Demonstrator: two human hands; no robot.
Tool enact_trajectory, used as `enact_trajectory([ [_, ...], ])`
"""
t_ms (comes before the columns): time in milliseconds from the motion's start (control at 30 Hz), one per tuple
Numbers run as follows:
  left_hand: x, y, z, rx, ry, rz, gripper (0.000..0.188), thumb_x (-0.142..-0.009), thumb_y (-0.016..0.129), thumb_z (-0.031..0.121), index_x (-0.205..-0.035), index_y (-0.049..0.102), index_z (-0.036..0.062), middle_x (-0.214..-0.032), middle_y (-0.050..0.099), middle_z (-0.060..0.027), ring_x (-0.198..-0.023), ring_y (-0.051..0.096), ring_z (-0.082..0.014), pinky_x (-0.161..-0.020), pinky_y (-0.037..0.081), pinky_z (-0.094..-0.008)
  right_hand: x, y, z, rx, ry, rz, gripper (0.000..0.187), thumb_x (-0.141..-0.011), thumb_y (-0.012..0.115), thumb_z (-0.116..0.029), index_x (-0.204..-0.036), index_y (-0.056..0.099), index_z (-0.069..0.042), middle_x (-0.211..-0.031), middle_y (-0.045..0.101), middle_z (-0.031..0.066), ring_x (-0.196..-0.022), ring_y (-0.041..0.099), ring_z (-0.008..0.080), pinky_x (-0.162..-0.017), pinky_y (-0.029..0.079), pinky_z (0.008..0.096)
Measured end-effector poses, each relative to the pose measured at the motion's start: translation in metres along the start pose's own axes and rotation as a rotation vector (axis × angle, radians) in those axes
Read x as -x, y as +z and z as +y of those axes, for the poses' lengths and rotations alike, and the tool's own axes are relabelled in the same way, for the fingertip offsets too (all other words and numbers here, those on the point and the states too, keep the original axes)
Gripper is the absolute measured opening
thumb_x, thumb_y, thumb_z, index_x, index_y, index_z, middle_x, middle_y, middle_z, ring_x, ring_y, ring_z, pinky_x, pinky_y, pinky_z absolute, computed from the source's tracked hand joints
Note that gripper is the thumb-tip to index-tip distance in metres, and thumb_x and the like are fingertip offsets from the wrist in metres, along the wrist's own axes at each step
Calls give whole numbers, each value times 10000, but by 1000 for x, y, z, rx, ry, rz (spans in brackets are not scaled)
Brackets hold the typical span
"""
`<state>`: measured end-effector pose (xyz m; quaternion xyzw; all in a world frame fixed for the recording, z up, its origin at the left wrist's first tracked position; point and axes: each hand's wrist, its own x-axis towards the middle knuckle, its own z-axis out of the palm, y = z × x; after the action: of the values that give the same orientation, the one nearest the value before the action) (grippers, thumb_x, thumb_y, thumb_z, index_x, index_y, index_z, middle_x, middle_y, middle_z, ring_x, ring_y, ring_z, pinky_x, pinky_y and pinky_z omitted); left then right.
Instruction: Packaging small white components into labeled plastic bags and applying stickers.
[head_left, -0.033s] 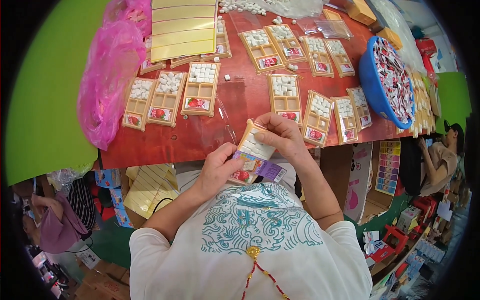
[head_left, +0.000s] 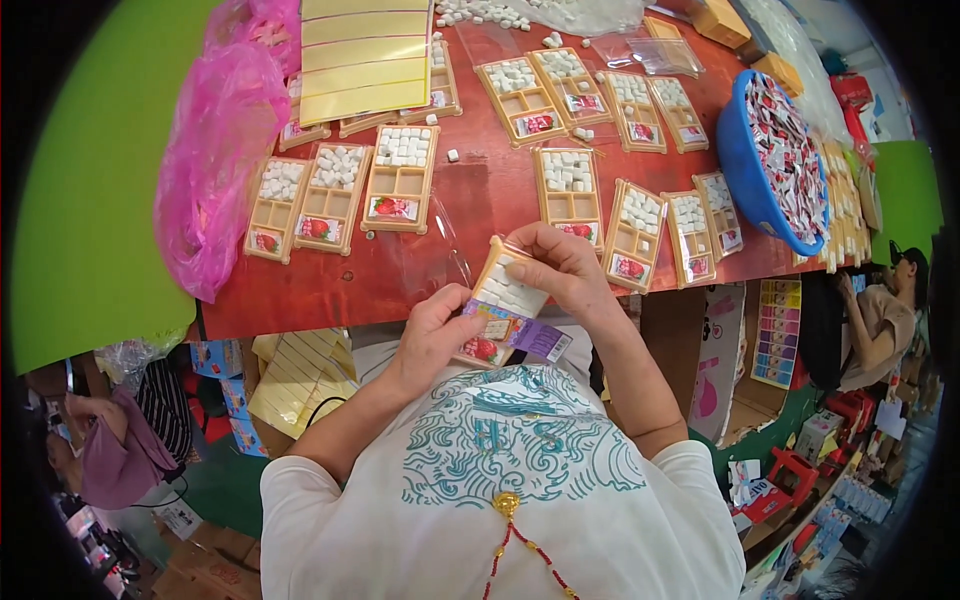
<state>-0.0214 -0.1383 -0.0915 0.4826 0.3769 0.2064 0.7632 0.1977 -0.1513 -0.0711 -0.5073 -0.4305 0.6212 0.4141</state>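
Close to the table's near edge I hold a tan compartment tray tilted before my chest, with white marshmallow-like pieces in its upper part and a strawberry-printed packet in its lower part. Across its middle lies a purple printed card sleeve, one flap sticking out to the right. My left hand is closed on the tray's left side, thumb on the sleeve. Gripping the upper right corner, my right hand has its thumb over the white pieces. Fingers beneath the tray are hidden.
Similar filled trays stand in groups on the red table. A blue basin of small packets is at the right, a pink plastic bag at the left. Yellow sheets cover some trays. Another person sits at far right.
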Motion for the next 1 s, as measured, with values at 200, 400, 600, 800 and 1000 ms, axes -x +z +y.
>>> enact_trajectory([
  [200, -2, -11, 5, 323, 154, 161, 274, -907, 503, 56, -1155, 560, -46, -1094, 653, -139, -982, 645, -175, -893, 510, -321, 10, -8, -13, 33, -164, 145, 465, -924, 563, -229, -1315, 487, 12, -1151, 571, 71, -1096, 536, 134, -942, 419, 289],
  [400, -3, -16, 9, 378, 229, 195, 318, -908, 505, 42, -1212, 533, -47, -1153, 633, -142, -1051, 624, -194, -951, 486, -346, 34, 2, 4, 139, -184, 141, 246, -875, 629, -143, -1058, 567, 9, -1014, 577, 44, -970, 544, 122, -839, 447, 263],
  [600, -2, -26, 11, 551, 210, -16, 324, -862, 594, 62, -1162, 572, -57, -1139, 643, -140, -1045, 630, -240, -960, 474, -384, 32, 7, 13, 210, -357, 150, 87, -851, 652, -50, -886, 589, 0, -871, 587, 48, -815, 561, 130, -718, 449, 267],
  [800, -14, -38, 16, 54, 504, -427, 186, -773, 662, 85, -928, 682, -14, -921, 672, -130, -962, 578, -311, -887, 439, -422, 26, 20, -12, 529, -685, -2, 119, -768, 700, -77, -826, 604, -39, -881, 579, 79, -809, 561, 254, -759, 432, 355],
  [1000, -15, -43, 37, -402, 622, -452, 157, -788, 670, 108, -918, 674, 19, -954, 676, -131, -1000, 604, -324, -919, 435, -441, 28, 21, -18, 661, -716, -26, 136, -751, 711, -102, -838, 615, -61, -879, 566, 67, -833, 547, 242, -806, 413, 381],
])
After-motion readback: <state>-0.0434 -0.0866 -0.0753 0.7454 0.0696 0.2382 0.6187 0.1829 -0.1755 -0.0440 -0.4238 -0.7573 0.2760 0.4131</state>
